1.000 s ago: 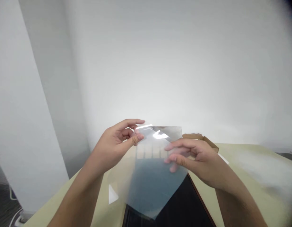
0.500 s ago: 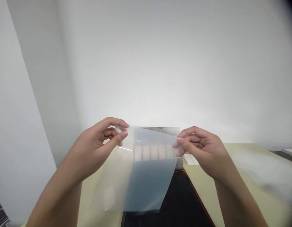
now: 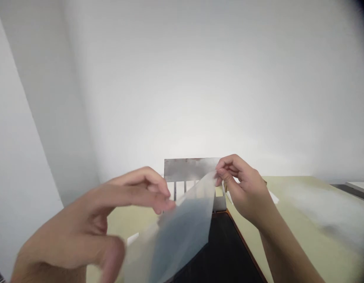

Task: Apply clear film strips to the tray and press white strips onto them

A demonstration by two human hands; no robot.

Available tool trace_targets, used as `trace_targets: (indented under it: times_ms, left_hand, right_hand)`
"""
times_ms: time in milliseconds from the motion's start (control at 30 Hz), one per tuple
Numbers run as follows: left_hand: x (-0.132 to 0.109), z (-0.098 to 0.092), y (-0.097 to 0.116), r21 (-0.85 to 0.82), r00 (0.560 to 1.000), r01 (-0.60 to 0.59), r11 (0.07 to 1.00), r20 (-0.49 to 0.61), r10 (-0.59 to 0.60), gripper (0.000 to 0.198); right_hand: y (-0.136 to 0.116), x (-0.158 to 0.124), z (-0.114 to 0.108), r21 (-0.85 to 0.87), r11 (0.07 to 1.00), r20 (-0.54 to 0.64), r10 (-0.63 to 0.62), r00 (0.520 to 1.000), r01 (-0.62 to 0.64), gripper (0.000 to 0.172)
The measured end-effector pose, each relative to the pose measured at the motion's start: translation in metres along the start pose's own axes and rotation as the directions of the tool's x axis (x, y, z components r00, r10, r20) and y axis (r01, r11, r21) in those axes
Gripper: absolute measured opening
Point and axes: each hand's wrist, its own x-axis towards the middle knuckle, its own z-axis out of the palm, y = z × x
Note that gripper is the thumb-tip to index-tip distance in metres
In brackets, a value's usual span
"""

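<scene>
hanging at eight o'clock: left hand (image 3: 90,220), thumb spread wide of the fingers; fingertips at the upper edge of the clear film (image 3: 182,232), contact too blurred to tell. at six o'clock: film, slanting down toward seven o'clock, partly in front of the brown-edged black panel (image 3: 220,251) at five o'clock. handle by the edges only, probably best against creases and smudges. at four o'clock: right hand (image 3: 240,182), thumb and forefinger pinching the film's upper corner. pinch lightly but firmly; avoid twisting, likely to kink so thin a sheet.
</scene>
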Motion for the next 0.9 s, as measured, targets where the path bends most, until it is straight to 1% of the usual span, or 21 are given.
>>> trace_targets:
  times_ms: [33,67,100,133,167,200,233,267,333,367,400,467,533,633,767,900]
  left_hand:
    - [0.003,0.003,-0.002,-0.057,0.998,-0.023,0.998,0.048,0.026,0.036]
    - [0.008,0.007,-0.005,-0.108,0.998,-0.03,0.994,0.048,0.035,0.042]
    - [0.014,0.014,-0.008,-0.146,1.0,-0.02,0.989,0.002,0.02,0.047]
    - [0.021,0.022,-0.012,-0.177,0.996,0.027,0.984,-0.076,-0.041,0.05]
    - [0.028,0.031,-0.014,-0.207,0.981,0.091,0.974,-0.152,-0.124,0.049]
    - [0.035,0.041,-0.017,-0.247,0.959,0.162,0.955,-0.189,-0.211,0.047]
    - [0.042,0.05,-0.019,-0.297,0.947,0.207,0.932,-0.18,-0.268,0.049]
    - [0.048,0.058,-0.02,-0.353,0.944,0.229,0.907,-0.146,-0.296,0.051]
    - [0.056,0.069,-0.023,-0.466,0.948,0.244,0.851,-0.072,-0.311,0.053]
    - [0.059,0.071,-0.025,-0.512,0.948,0.238,0.825,-0.064,-0.313,0.053]
    - [0.06,0.072,-0.026,-0.542,0.943,0.231,0.808,-0.081,-0.324,0.052]
    - [0.06,0.07,-0.028,-0.556,0.922,0.22,0.802,-0.151,-0.358,0.043]
    - [0.058,0.066,-0.028,-0.524,0.897,0.216,0.824,-0.225,-0.379,0.03]
    - [0.054,0.06,-0.023,-0.428,0.873,0.236,0.873,-0.3,-0.383,0.018]
    - [0.049,0.055,-0.014,-0.265,0.849,0.271,0.925,-0.386,-0.36,0.016]
    - [0.044,0.05,-0.008,-0.153,0.845,0.3,0.941,-0.415,-0.337,0.011]
  right_hand:
    - [-0.001,-0.001,0.003,-0.009,0.999,0.006,-0.049,0.999,0.049,0.012]
    - [-0.002,-0.002,0.007,-0.009,0.995,0.019,-0.099,0.995,0.1,0.014]
    - [-0.004,-0.004,0.011,0.0,0.988,0.032,-0.151,0.988,0.151,0.015]
    - [-0.004,-0.005,0.016,0.012,0.979,0.043,-0.204,0.978,0.204,0.017]
    - [-0.005,-0.006,0.02,0.026,0.966,0.048,-0.258,0.965,0.257,0.018]
    - [-0.005,-0.007,0.024,0.032,0.95,0.043,-0.311,0.949,0.31,0.02]
    - [-0.005,-0.008,0.028,0.029,0.931,0.028,-0.364,0.931,0.363,0.021]
    - [-0.004,-0.008,0.031,0.014,0.91,0.009,-0.415,0.91,0.415,0.022]
    - [-0.004,-0.008,0.034,-0.049,0.87,-0.033,-0.492,0.87,0.491,0.022]
    - [-0.003,-0.008,0.035,-0.087,0.857,-0.05,-0.514,0.857,0.509,0.022]
    - [-0.003,-0.007,0.035,-0.118,0.849,-0.058,-0.524,0.85,0.515,0.021]
    - [-0.003,-0.007,0.034,-0.159,0.845,-0.058,-0.523,0.85,0.51,0.018]
    - [-0.003,-0.006,0.033,-0.19,0.848,-0.042,-0.511,0.859,0.495,0.015]
    - [-0.003,-0.007,0.03,-0.192,0.873,0.019,-0.453,0.891,0.448,0.013]
    - [-0.003,-0.009,0.026,-0.122,0.928,0.084,-0.343,0.936,0.351,0.02]
    - [-0.008,-0.009,0.023,-0.028,0.962,0.131,-0.267,0.955,0.273,0.024]
